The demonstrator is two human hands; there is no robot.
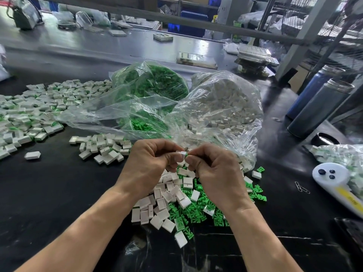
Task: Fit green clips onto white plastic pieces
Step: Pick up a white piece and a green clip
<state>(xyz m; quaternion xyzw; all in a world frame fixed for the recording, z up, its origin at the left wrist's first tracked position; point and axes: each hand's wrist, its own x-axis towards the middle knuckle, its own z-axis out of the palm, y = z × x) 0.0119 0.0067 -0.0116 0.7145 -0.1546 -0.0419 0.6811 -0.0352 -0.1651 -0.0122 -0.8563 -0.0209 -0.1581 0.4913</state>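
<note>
My left hand (150, 160) pinches a small white plastic piece (182, 154) at its fingertips. My right hand (214, 169) meets it from the right, its thumb and forefinger closed on a green clip (189, 153) that touches the white piece. Below both hands lies a mixed heap of loose white pieces (163, 199) and green clips (198, 211) on the black table. A clear bag of green clips (157, 85) and a clear bag of white pieces (225, 107) lie just beyond my hands.
A wide spread of white pieces with green showing (33, 110) covers the table's left, and a smaller cluster (102, 148) lies nearer. At right stand two tall metal bottles (318, 107), a white handheld device (334, 181), another bag of parts (341, 156) and paper clips (301, 187).
</note>
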